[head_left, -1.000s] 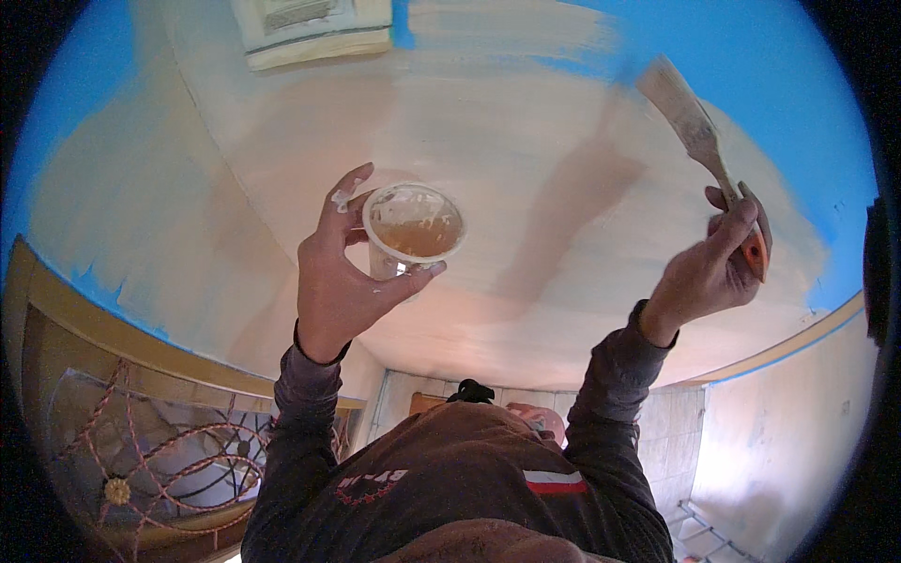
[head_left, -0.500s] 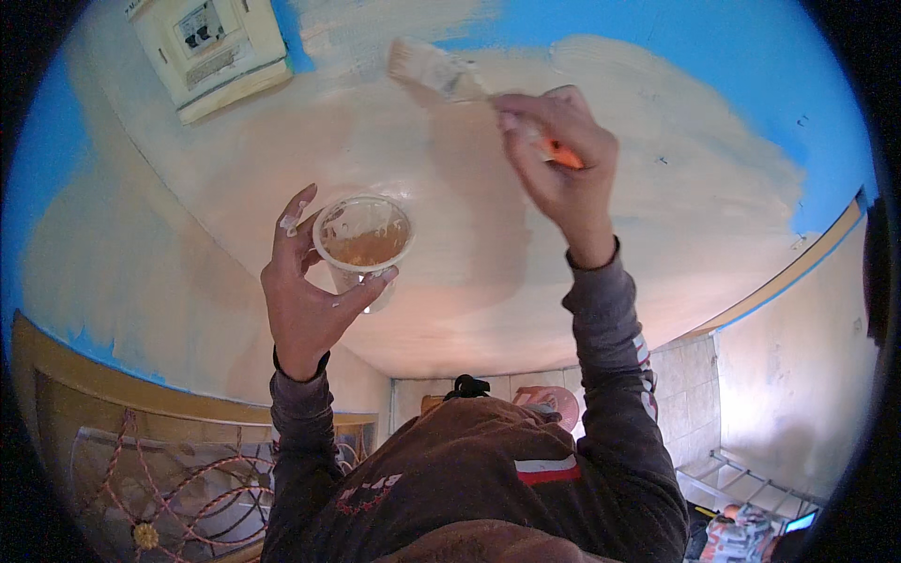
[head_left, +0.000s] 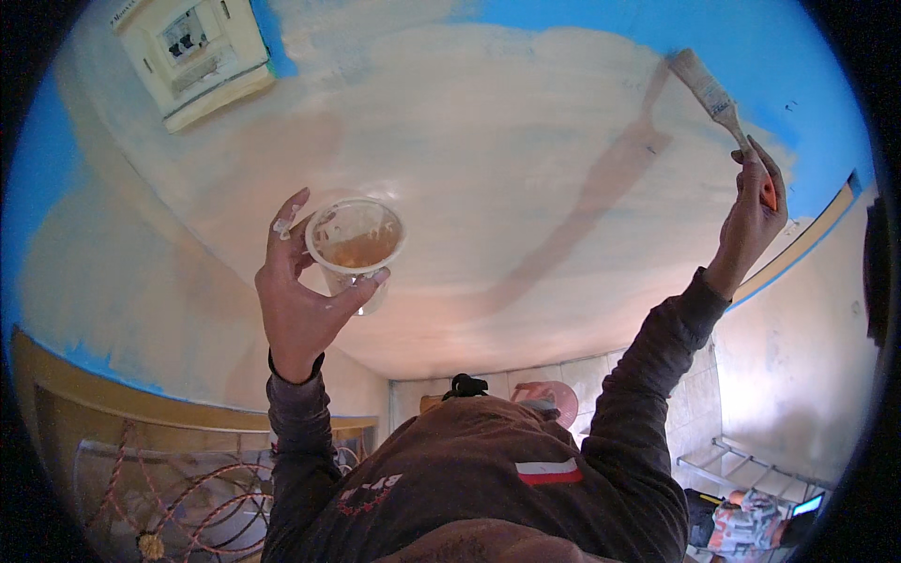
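Head view: the left hand [head_left: 302,310] is grasping a pale cup [head_left: 359,220] left of centre, before the wall [head_left: 450,169]; the right hand [head_left: 751,202] is gripping a paintbrush [head_left: 710,94], whose bristles are pointing toward the beige–blue boundary, upper right.

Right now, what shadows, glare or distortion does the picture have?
Head view: the right hand and flat, orange-handled paintbrush throw a long shadow across the beige-and-blue wall; head view: a small glare spot shines beside the translucent round cup in the left hand; head view: the brown frame edge at lower left bows through fisheye distortion.
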The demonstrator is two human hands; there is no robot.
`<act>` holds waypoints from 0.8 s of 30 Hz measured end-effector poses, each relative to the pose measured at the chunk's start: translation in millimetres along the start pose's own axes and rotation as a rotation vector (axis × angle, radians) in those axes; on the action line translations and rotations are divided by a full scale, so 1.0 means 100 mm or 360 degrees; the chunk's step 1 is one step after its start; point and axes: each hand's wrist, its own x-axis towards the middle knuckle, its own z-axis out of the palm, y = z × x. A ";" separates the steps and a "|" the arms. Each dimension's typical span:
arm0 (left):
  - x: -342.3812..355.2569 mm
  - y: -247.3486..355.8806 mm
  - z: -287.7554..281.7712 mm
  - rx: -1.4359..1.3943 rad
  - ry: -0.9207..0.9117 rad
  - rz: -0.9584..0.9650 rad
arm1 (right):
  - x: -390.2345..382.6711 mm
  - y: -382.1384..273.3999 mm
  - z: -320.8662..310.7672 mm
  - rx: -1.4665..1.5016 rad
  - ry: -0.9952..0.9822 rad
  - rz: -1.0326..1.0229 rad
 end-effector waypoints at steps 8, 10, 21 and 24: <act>0.05 0.02 0.01 0.0038 -0.0026 0.0049 | -0.61 -0.91 1.54 0.0679 -0.0848 -0.0056; 0.03 0.05 0.01 0.0005 -0.0028 0.0014 | -0.72 -1.02 1.88 0.0801 -0.0856 -0.0210; 0.03 0.07 0.02 -0.0061 -0.0041 -0.0065 | 0.24 -0.17 0.75 0.0162 -0.0578 -0.0075; 0.06 0.08 0.02 -0.0068 -0.0056 0.0001 | 0.43 0.05 0.14 -0.0107 -0.0311 0.0022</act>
